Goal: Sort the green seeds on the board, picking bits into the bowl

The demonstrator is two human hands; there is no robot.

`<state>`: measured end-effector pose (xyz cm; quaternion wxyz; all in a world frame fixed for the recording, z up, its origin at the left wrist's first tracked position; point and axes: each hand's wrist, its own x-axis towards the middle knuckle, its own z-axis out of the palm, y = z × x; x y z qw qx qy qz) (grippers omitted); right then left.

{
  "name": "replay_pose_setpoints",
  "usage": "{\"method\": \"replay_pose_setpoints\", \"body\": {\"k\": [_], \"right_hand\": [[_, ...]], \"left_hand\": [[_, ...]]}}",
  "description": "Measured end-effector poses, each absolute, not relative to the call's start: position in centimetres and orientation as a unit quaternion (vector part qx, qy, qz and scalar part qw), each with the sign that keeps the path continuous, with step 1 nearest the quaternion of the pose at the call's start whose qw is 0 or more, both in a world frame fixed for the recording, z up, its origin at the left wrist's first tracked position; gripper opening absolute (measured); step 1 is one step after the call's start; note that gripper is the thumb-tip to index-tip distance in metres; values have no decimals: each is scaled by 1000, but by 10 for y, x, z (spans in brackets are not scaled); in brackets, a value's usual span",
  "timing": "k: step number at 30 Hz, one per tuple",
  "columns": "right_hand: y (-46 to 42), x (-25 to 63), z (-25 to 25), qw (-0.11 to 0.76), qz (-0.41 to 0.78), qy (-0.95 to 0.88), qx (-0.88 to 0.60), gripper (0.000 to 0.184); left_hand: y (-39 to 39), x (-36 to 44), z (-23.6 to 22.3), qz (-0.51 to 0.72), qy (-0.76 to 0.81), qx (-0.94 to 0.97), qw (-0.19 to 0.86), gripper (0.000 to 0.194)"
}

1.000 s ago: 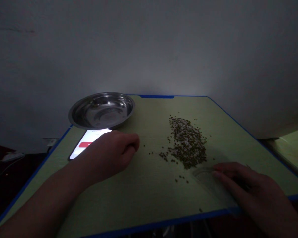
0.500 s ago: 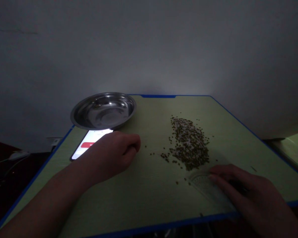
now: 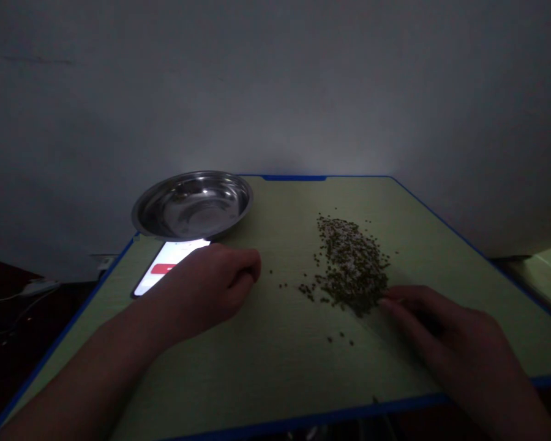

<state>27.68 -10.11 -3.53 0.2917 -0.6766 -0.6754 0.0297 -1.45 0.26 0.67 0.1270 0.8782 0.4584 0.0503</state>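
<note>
Left hand (image 3: 224,278): curled shut beside the glowing phone (image 3: 165,263)!
Right hand (image 3: 454,343): fingertips pinched together at the grain pile (image 3: 351,263), contents unclear!
Grain pile: on the table (image 3: 266,367), right of the bowl (image 3: 195,208)!

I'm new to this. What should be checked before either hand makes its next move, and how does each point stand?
1. Right hand at the pile of beans and white grains: ok, fingertips at its near right edge.
2. Pile all together: not ok, stray beans lie apart.
3. Bowl empty: ok, nothing seen inside.
4. Bowl wholly over the table: not ok, left rim seems to overhang.
5. Phone in full view: not ok, the left hand and arm partly block it.
6. Left hand empty: cannot tell, fingers curled.
</note>
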Motion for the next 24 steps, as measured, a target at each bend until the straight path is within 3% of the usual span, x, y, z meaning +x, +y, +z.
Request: {"method": "replay_pose_setpoints", "body": {"k": [14, 24], "right_hand": [[-86, 278, -33, 272, -14, -719, -640, 24], [-90, 270, -29, 294, 52, -738, -605, 18]], "left_hand": [[0, -12, 12, 54, 460, 876, 132, 19], [0, -11, 11, 54, 465, 874, 127, 18]]}}
